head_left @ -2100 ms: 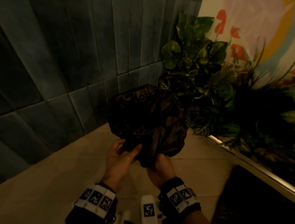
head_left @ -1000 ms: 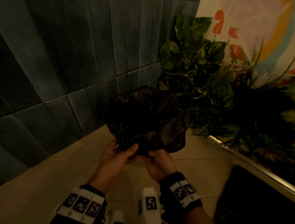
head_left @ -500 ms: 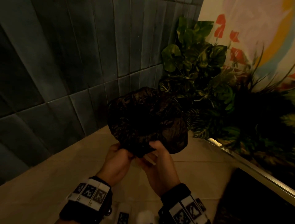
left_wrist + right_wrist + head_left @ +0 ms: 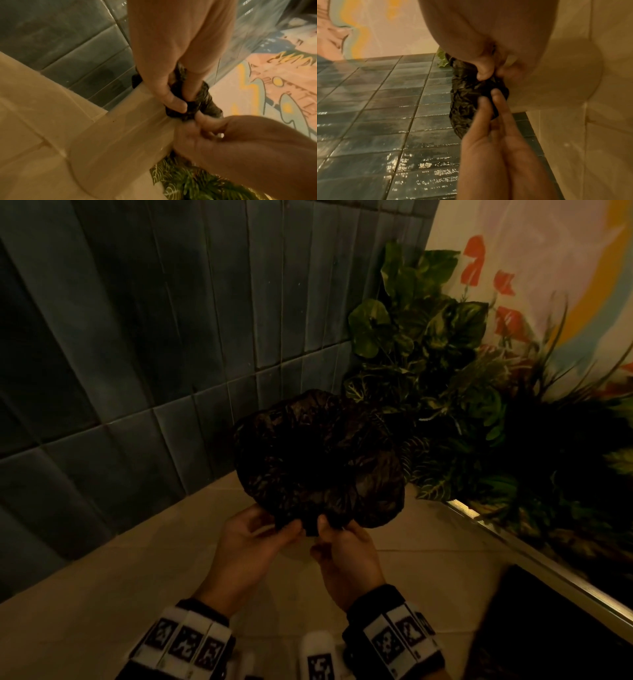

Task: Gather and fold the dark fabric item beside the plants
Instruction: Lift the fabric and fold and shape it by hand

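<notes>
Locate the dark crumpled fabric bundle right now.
In the head view the dark crumpled fabric bundle sits centre frame, pinched at its lower edge by left hand and right hand, left of the green leafy plants.

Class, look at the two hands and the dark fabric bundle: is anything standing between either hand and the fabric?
Nothing visible does. The left hand and the right hand both already pinch the lower edge of the dark fabric bundle, held up in front of the plants.
</notes>
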Tool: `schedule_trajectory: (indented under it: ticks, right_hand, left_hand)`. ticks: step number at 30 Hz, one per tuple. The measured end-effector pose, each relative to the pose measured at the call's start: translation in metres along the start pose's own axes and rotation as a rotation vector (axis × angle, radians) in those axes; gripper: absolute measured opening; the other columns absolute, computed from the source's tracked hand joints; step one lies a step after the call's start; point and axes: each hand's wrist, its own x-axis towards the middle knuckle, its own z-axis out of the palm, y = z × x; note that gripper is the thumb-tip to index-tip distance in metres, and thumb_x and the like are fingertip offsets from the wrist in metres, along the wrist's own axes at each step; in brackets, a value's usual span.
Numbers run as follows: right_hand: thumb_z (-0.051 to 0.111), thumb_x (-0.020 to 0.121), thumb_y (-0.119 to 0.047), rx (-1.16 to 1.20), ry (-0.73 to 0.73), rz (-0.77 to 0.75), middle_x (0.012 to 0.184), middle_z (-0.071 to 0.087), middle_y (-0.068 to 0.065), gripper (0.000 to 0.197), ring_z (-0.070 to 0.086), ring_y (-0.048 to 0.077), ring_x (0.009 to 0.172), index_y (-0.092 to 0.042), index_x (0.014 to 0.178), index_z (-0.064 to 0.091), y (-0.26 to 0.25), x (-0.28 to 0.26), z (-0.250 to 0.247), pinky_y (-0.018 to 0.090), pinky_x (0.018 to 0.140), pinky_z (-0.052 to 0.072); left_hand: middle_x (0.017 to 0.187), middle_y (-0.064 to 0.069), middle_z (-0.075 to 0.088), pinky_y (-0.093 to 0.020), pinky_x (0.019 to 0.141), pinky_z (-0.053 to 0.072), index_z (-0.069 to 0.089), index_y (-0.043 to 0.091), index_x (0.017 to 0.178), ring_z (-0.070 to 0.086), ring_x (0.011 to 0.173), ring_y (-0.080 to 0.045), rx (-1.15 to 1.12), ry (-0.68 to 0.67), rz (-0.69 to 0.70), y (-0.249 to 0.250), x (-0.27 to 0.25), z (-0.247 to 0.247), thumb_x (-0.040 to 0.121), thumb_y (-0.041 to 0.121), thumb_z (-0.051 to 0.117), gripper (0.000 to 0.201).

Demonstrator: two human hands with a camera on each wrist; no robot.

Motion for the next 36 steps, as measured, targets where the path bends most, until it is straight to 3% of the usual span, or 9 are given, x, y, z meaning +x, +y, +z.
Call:
schedule_trajectory:
  ticks: [8, 12, 16, 21, 24, 26, 30, 32, 36]
  right_hand:
    - [0.039, 0.076, 0.011, 0.247, -0.122, 0.004, 0.079, 0.053, 0.005, 0.027, 0.054, 0.021, 0.074, -0.011, 0.087, 0.051, -0.008, -0.007, 0.009, 0.030, 0.067, 0.047]
    - [0.068, 0.084, -0.023, 0.160, -0.058, -0.099, 0.119, 0.069, -0.003, 0.043, 0.064, 0.019, 0.110, -0.020, 0.126, 0.059, -0.006, -0.005, 0.012, 0.036, 0.093, 0.052]
    - [0.071, 0.082, -0.015, 0.109, 0.015, -0.102, 0.116, 0.072, 0.006, 0.043, 0.068, 0.024, 0.106, -0.011, 0.124, 0.060, 0.000, 0.002, 0.011, 0.045, 0.098, 0.051]
    - [0.063, 0.087, -0.003, 0.111, 0.031, -0.088, 0.110, 0.074, 0.002, 0.039, 0.070, 0.020, 0.102, -0.014, 0.125, 0.059, -0.001, 0.000, 0.012, 0.039, 0.094, 0.054]
    - [0.054, 0.090, 0.007, 0.145, 0.024, -0.078, 0.109, 0.072, 0.003, 0.043, 0.073, 0.015, 0.090, -0.012, 0.128, 0.054, -0.004, 0.000, 0.011, 0.031, 0.079, 0.059]
    - [0.048, 0.091, 0.012, 0.161, 0.030, -0.089, 0.123, 0.064, 0.009, 0.048, 0.067, 0.020, 0.102, -0.011, 0.133, 0.049, -0.005, 0.002, 0.010, 0.039, 0.095, 0.053]
    - [0.039, 0.091, 0.017, 0.177, 0.044, -0.092, 0.129, 0.059, 0.014, 0.050, 0.057, 0.031, 0.117, -0.006, 0.134, 0.048, -0.006, 0.005, 0.012, 0.046, 0.102, 0.046]
    - [0.038, 0.090, 0.019, 0.218, 0.043, -0.067, 0.125, 0.060, 0.017, 0.048, 0.060, 0.030, 0.110, -0.003, 0.130, 0.050, -0.007, 0.007, 0.013, 0.036, 0.088, 0.056]
    - [0.035, 0.088, 0.019, 0.277, 0.085, -0.025, 0.103, 0.065, 0.011, 0.042, 0.062, 0.022, 0.088, -0.003, 0.113, 0.060, -0.009, 0.010, 0.013, 0.026, 0.067, 0.059]
  left_hand:
    - [0.098, -0.022, 0.067, -0.043, 0.087, 0.050, 0.069, -0.002, 0.088, 0.060, 0.097, -0.038, -0.182, -0.002, -0.245, 0.001, 0.018, 0.011, 0.082, -0.017, 0.049, 0.026]
    - [0.106, -0.024, 0.069, -0.046, 0.092, 0.051, 0.070, 0.001, 0.093, 0.064, 0.101, -0.036, -0.229, -0.005, -0.239, 0.005, 0.015, 0.010, 0.087, -0.008, 0.046, 0.025]
    - [0.105, -0.013, 0.066, -0.041, 0.078, 0.052, 0.063, 0.014, 0.096, 0.065, 0.089, -0.028, -0.427, 0.091, -0.184, 0.020, 0.008, 0.000, 0.094, 0.012, 0.042, 0.022]
    - [0.134, -0.005, 0.040, -0.025, 0.088, 0.051, 0.041, 0.036, 0.119, 0.054, 0.113, -0.009, 0.386, 0.099, 0.531, 0.050, 0.014, -0.017, 0.069, -0.001, 0.075, 0.071]
    - [0.149, 0.002, 0.022, -0.049, 0.106, 0.027, 0.036, 0.042, 0.134, 0.018, 0.136, -0.030, 1.168, -0.137, 0.749, 0.073, 0.040, -0.033, 0.056, 0.037, 0.077, 0.088]
    - [0.153, 0.003, 0.025, -0.058, 0.107, 0.019, 0.041, 0.047, 0.132, 0.010, 0.140, -0.034, 1.389, -0.351, 0.752, 0.086, 0.066, -0.034, 0.055, 0.059, 0.065, 0.081]
    - [0.133, 0.002, 0.058, -0.049, 0.107, 0.029, 0.065, 0.029, 0.115, 0.039, 0.135, -0.028, 1.566, -0.705, 0.749, 0.082, 0.096, -0.019, 0.068, 0.047, 0.069, 0.050]
    - [0.103, 0.001, 0.072, -0.040, 0.093, 0.044, 0.070, 0.023, 0.092, 0.063, 0.107, -0.024, 1.523, -0.726, 0.849, 0.075, 0.096, -0.010, 0.075, 0.032, 0.058, 0.023]
    - [0.081, 0.008, 0.070, -0.027, 0.072, 0.034, 0.066, 0.026, 0.083, 0.064, 0.075, -0.017, 1.438, -0.701, 0.990, 0.063, 0.097, -0.006, 0.072, 0.014, 0.055, 0.019]
